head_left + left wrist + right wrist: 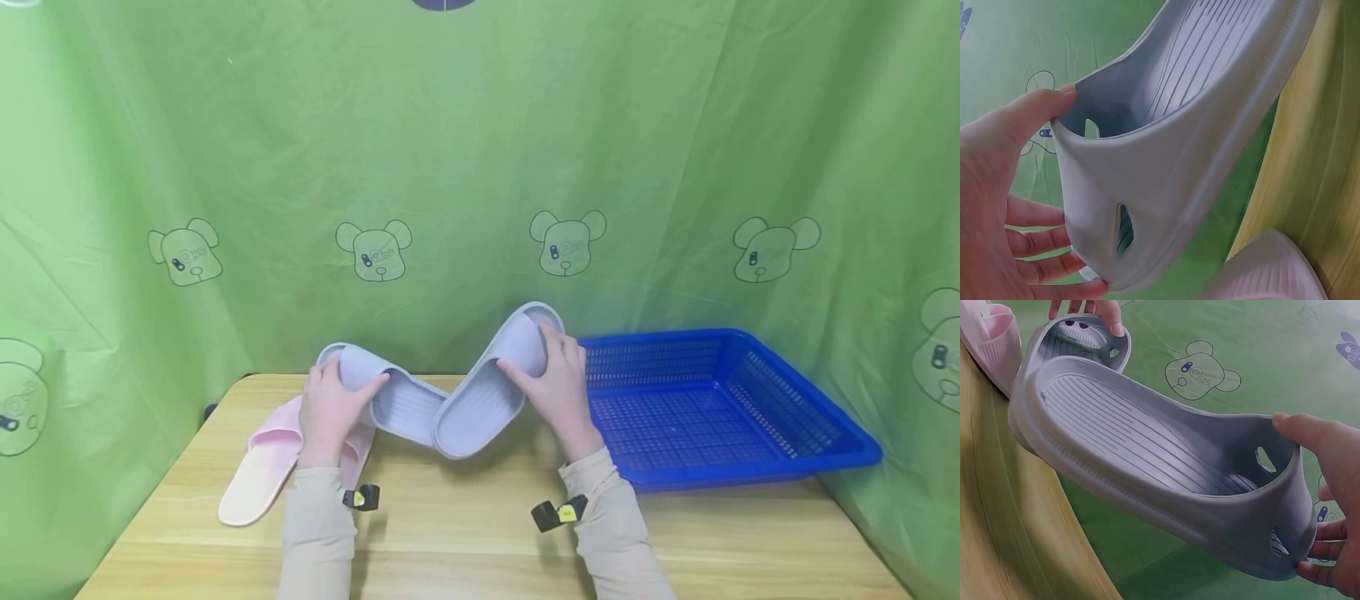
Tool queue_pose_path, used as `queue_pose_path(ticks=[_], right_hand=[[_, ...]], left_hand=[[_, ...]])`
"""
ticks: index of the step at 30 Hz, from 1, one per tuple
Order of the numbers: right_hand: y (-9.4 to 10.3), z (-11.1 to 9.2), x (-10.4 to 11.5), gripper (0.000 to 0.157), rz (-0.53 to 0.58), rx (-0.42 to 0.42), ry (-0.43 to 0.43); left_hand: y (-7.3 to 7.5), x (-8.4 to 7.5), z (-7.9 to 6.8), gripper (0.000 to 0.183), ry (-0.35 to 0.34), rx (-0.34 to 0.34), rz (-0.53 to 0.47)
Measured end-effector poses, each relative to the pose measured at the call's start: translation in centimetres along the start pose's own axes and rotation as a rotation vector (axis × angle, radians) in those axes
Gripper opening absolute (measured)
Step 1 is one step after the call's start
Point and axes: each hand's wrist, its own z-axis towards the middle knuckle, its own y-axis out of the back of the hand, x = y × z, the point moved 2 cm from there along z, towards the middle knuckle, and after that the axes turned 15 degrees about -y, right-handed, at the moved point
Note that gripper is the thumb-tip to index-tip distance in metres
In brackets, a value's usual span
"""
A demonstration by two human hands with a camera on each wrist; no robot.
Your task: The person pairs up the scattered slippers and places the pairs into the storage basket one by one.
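Observation:
Two grey-blue slippers are held up over the table, their heel ends meeting in the middle. My left hand (330, 406) grips the left slipper (405, 406) by its strap, with the thumb at the strap's opening edge and the fingers at the toe end. The right slipper (477, 414) is tilted with its toe higher, and my right hand (558, 387) grips its strap the same way. Both straps have cut-out holes, plain in the wrist views. Behind my left hand and forearm, a pair of pink slippers (258, 481) lies on the table, partly hidden.
A blue plastic basket (795, 467) with mesh walls stands at the right of the wooden table (457, 533), close beside my right hand. Green curtain (465, 150) printed with bear heads surrounds the back and sides. Each wrist wears a small black camera (558, 512).

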Motion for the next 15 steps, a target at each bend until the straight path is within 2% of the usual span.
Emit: queue_pose_path(ticks=[15], right_hand=[[-0.14, -0.19, 0.07, 0.093, 0.011, -0.045, -0.074]], left_hand=[[0.0, 0.15, -0.2, 0.113, 0.058, 0.023, 0.018]])
